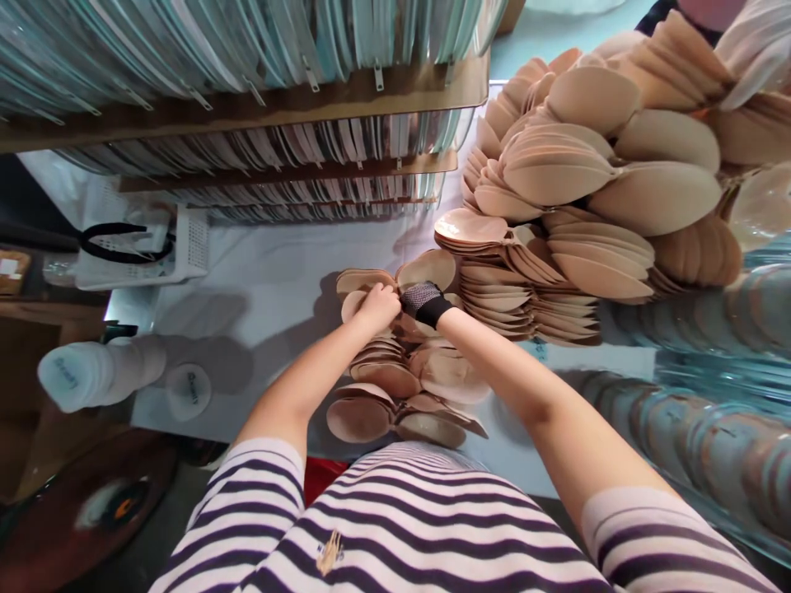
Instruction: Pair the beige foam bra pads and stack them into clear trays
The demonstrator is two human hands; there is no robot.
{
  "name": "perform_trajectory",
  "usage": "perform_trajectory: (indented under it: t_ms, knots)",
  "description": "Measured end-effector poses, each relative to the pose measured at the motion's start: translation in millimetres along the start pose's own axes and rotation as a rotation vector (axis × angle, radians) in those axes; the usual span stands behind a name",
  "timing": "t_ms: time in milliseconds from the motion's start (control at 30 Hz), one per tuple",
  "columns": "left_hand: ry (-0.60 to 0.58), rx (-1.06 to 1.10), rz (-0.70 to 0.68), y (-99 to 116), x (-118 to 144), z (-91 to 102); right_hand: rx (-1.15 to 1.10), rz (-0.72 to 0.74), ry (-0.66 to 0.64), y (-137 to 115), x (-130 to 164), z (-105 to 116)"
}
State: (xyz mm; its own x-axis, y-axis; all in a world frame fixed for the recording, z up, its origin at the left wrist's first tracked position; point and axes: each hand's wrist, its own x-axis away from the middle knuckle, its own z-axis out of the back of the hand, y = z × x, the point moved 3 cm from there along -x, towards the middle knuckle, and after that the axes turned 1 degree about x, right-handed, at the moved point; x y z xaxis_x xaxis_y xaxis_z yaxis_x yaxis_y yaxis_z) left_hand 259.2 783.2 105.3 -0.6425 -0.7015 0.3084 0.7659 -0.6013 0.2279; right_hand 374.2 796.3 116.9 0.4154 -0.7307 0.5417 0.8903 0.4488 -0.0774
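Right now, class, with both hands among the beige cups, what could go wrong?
The uneven pile rises to the right of the right hand; a bump could perhaps make it slide. The nearest cups lie close to the table's front edge, by the striped shirt, so leaning in might knock some off.

Wearer's hands: two. Basket: one. Beige pads: dozens.
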Motion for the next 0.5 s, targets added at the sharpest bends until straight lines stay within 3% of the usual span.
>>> perform_trajectory:
  t_ms: [67, 200, 267, 400, 500]
  knots:
    - [0.027, -0.02, -0.029, 3.4, 1.3, -7.8, 0.025, -0.017, 0.063, 2.6, -3.8, 9.6]
    - [0.091, 0.049, 0.027, -2.7, 12.0, -22.1, 0.136, 0.065, 0.332, 11.7, -6.5, 24.3]
    - [0.208, 0.086, 0.105, -10.4, 15.4, -19.7, 0.186, 0.097, 0.401, 15.8, -8.7, 24.6]
    - [0.445, 0.093, 0.259, -21.9, 11.0, -3.3, 0.192, 0.103, 0.345, 16.8, -15.1, 14.5]
    - [0.38, 0.046, 0.249, -19.7, 0.8, 3.2, 0.18, 0.06, 0.291, 11.4, -19.1, 7.7]
